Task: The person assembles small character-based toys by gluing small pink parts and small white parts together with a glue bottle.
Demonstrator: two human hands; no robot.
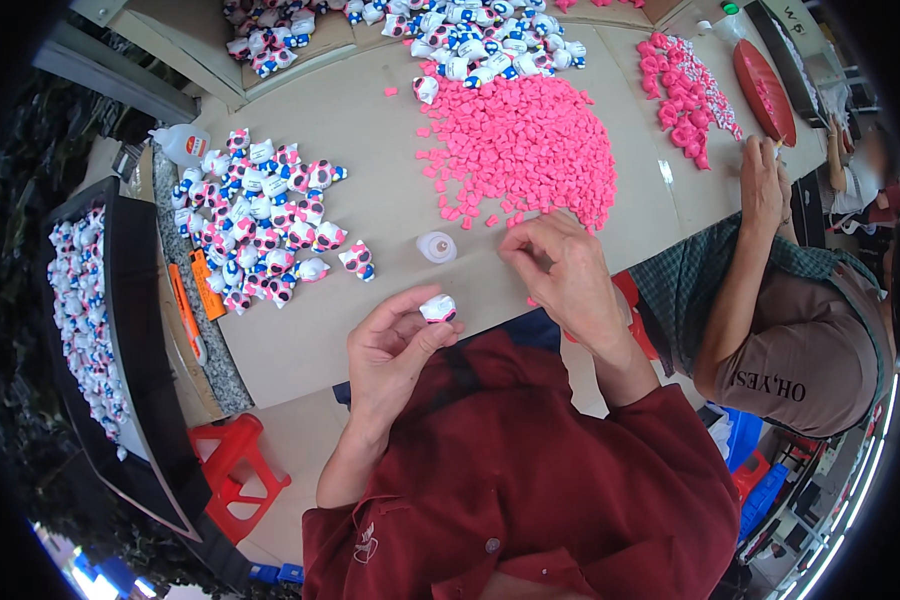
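My left hand [395, 335] pinches a small white and pink figurine [437, 308] between thumb and fingers, just over the table's near edge. To the right, my right hand [560, 270] is closed with thumb and fingertips together; what is in them, if anything, I cannot make out. Its back is beside the near edge of a large heap of small pink pieces [520, 140]. A small whitish bottle with a nozzle [436, 247] stands between the two hands, beyond them. One finished-looking figurine in white, pink and blue [357, 261] lies alone to the left of the bottle.
Many figurines [260, 210] cover the table's left side; more white ones [490, 40] lie at the back. A black tray [135, 330] of figurines, an orange cutter [186, 310] and a clear bottle [182, 144] are left. At right, a co-worker's hand [763, 185] is near a red bowl [763, 90].
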